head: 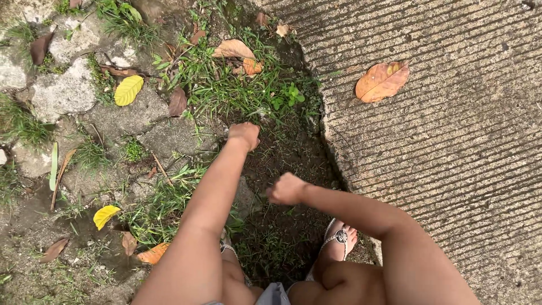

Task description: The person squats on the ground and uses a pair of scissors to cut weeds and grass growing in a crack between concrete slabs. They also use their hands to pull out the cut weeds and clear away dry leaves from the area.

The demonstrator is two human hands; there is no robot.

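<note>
Grass [226, 90] blades stand mostly upright by the left hand [244, 135]; both hands' fingers curled, contents unclear.

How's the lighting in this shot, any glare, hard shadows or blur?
Head view: soft, even daylight, no glare or hard shadows; the grooved concrete slab and grass are sharp; the left hand and right hand, both closed, look slightly soft; straight grooves fan out mildly toward the edges.

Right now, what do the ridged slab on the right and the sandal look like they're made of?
The ridged slab looks like cast concrete: grey, gritty, with parallel grooves raked across it. The sandal seems to have thin pale straps, perhaps leather or plastic, with a metallic-looking ornament; too small to be sure.
</note>
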